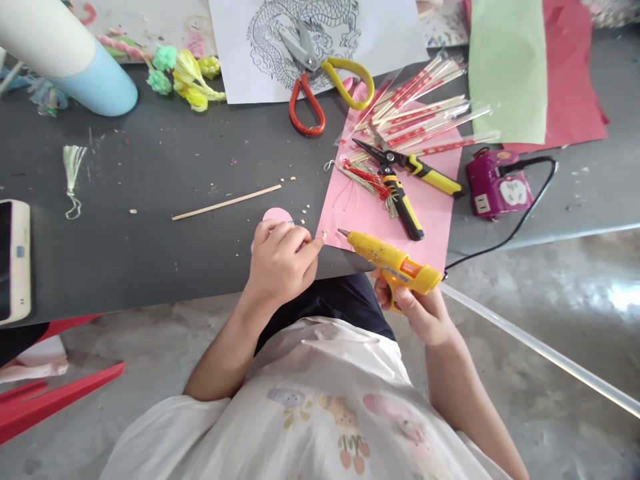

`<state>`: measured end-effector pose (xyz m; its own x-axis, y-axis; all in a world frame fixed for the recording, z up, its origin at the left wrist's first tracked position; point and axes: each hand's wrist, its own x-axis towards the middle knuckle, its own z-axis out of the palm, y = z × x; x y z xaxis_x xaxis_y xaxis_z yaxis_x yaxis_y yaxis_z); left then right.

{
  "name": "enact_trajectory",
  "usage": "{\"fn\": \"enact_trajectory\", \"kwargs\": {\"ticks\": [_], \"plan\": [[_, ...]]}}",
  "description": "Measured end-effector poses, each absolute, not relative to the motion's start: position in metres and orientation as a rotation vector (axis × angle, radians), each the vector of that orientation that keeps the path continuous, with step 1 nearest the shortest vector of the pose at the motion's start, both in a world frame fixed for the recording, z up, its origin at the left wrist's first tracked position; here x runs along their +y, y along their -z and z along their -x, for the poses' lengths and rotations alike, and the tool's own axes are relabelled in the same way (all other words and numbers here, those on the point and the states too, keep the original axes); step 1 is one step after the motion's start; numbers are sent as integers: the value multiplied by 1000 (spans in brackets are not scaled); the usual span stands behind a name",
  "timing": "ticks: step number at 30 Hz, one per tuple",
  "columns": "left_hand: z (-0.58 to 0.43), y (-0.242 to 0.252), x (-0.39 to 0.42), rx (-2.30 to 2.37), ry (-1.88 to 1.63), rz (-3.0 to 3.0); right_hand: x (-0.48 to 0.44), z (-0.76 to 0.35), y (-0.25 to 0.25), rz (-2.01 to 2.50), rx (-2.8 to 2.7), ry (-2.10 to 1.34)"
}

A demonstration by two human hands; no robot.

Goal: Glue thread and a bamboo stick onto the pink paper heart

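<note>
My right hand (417,310) grips a yellow glue gun (385,253), its nozzle aimed left over a pink sheet (435,233). A long clear glue stick (540,343) sticks out of its back end. Curled at the table's near edge, my left hand (285,257) partly covers a pink rounded piece (277,215). Its fingers are bent closed, and what lies inside them is hidden. A tiny pale bit (325,234) shows right at a fingertip, close to the nozzle. Several more pale crumbs (303,222) lie beside the hand, and a thin wooden stick (227,203) lies further left.
Black-and-yellow pliers (400,170), a red-and-green tassel (367,180) and packed sticks (425,120) cover the pink sheet. Scissors (310,63) rest on a dragon drawing (260,67). A purple power socket (497,187) with a black cable stands right; a phone (17,260) lies left.
</note>
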<state>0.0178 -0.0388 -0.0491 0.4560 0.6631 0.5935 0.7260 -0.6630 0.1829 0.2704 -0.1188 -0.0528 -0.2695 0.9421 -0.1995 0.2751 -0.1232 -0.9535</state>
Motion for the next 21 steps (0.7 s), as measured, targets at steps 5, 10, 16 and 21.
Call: {"fn": "enact_trajectory", "kwargs": {"ticks": [5, 10, 16, 21], "plan": [[-18, 50, -39, -1241, 989, 2589, -119, -270, 53, 1396, -1537, -1441], [-18, 51, -39, -1242, 986, 2586, -119, -270, 53, 1420, -1520, -1440], [-17, 50, -39, -1221, 984, 2591, -120, -271, 55, 1400, -1522, -1443], [-17, 50, -39, -1206, 965, 2604, -119, -269, 52, 1367, -1502, -1432]]}}
